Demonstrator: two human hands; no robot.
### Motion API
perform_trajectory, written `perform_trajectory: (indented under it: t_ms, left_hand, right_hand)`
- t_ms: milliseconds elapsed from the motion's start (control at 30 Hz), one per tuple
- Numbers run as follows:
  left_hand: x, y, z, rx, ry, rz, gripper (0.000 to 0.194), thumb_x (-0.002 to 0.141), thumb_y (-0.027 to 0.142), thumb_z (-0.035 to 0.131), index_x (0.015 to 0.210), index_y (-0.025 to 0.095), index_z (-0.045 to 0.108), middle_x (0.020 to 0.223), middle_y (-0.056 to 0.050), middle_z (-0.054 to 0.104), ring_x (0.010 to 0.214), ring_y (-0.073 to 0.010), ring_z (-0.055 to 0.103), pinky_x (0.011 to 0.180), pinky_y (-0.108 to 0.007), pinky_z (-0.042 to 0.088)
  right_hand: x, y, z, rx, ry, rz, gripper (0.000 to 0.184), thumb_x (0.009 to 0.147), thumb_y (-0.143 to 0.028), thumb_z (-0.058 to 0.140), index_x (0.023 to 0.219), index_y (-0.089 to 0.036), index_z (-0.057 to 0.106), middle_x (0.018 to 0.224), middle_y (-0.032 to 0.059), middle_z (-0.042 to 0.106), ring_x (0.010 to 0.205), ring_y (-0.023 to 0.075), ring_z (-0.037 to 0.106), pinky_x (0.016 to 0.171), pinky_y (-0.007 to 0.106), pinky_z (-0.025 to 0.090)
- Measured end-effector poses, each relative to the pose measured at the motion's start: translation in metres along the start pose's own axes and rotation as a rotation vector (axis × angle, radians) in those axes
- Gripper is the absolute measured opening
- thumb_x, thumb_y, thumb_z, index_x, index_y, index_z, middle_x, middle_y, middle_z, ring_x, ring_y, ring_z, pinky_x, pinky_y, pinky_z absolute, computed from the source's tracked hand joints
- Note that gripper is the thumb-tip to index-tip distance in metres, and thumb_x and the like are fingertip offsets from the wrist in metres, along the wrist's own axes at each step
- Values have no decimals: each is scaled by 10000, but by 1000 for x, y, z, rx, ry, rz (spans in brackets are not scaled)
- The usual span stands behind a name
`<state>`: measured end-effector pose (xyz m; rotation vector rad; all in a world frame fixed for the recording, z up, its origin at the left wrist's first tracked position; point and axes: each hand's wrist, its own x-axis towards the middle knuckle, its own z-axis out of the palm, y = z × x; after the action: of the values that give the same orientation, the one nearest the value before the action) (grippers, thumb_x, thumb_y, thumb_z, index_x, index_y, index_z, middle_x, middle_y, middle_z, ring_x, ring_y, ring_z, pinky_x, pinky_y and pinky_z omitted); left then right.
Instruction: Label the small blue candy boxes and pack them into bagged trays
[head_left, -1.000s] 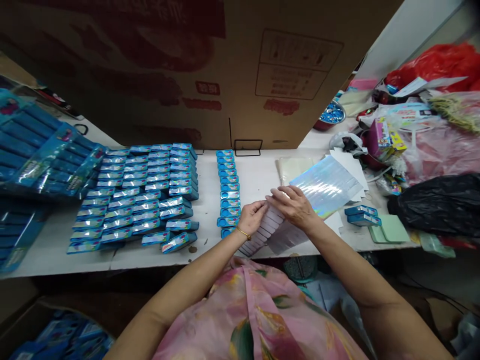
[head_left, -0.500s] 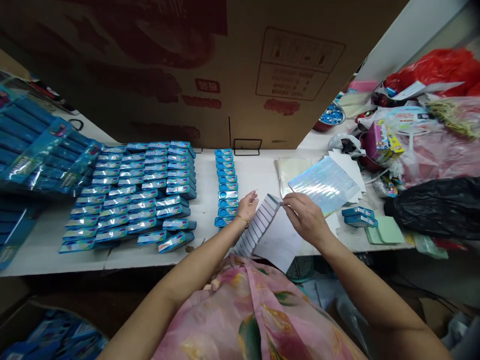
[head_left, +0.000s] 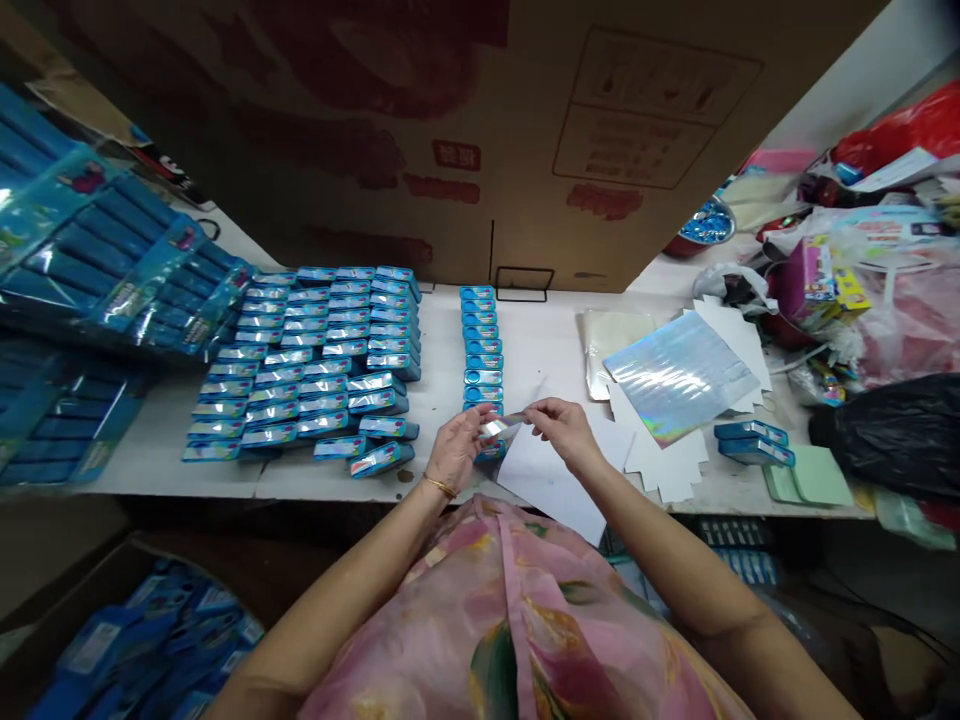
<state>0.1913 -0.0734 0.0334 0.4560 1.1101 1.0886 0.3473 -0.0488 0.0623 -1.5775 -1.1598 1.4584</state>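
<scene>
A narrow shiny silver strip [head_left: 501, 426] is stretched between my two hands above the table. My left hand [head_left: 456, 448], with a bracelet at the wrist, pinches its left end. The fingertips of my right hand [head_left: 561, 428] are closed on its right end. Just behind them runs a column of small blue boxes [head_left: 482, 347], the nearest partly covered by my left hand. Below the strip lies a white paper sheet [head_left: 559, 470] at the table's front edge. Whether the strip is a single piece or a sheet seen edge-on, I cannot tell.
Rows of blue boxes [head_left: 304, 385] stand to the left, beside stacked blue packs [head_left: 97, 250]. A large cardboard box [head_left: 450, 230] blocks the back. At right lie a holographic sheet [head_left: 679, 375], two blue boxes [head_left: 752, 440] and a black bag [head_left: 892, 430]. A carton of blue packages [head_left: 150, 640] sits below left.
The striped sheet held slanting between my hands no longer shows its face; a narrow shiny strip is there now. My hands have come closer to the front edge, and the view has shifted.
</scene>
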Motion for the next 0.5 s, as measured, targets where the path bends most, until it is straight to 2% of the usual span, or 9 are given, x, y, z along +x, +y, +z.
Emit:
perform_trajectory:
  t_ms: [100, 200, 267, 367, 500]
  left_hand:
    - [-3, -4, -20, -12, 122, -5, 416, 538, 318, 732, 892, 143, 598, 717, 8, 609, 648, -82, 552, 609, -216, 434]
    - [-9, -8, -39, -57, 195, -57, 390, 577, 357, 698, 880, 138, 585, 717, 5, 599, 617, -68, 536, 584, -211, 431]
    - [-12, -11, -51, -44, 209, -90, 423, 553, 327, 714, 905, 141, 571, 743, 3, 593, 622, -65, 538, 585, -210, 434]
    - [-12, -20, -68, 55, 202, -70, 512, 475, 228, 745, 943, 145, 556, 727, 25, 566, 608, -58, 531, 575, -197, 425]
    - [-4, -37, -86, 208, 217, 8, 496, 473, 229, 725, 930, 137, 554, 693, 38, 544, 574, -51, 514, 560, -197, 421]
  right_hand:
    - [-1, 17, 26, 93, -2, 92, 173, 571, -318, 638, 618, -155, 608, 502, -25, 557, 438, 84, 463, 403, 196, 325]
    - [-5, 34, 51, 185, 34, 168, 191, 531, -318, 660, 606, -155, 595, 462, -38, 530, 414, 83, 452, 380, 193, 310]
    - [-8, 44, 64, 214, 51, 215, 215, 522, -332, 664, 613, -152, 589, 459, -40, 526, 405, 82, 448, 371, 190, 307]
    - [-10, 59, 76, 198, 48, 262, 239, 536, -350, 652, 641, -145, 589, 476, -35, 531, 415, 84, 459, 376, 186, 315]
    - [-11, 79, 81, 78, 61, 237, 207, 588, -353, 604, 640, -154, 588, 514, -29, 547, 427, 89, 471, 400, 195, 337]
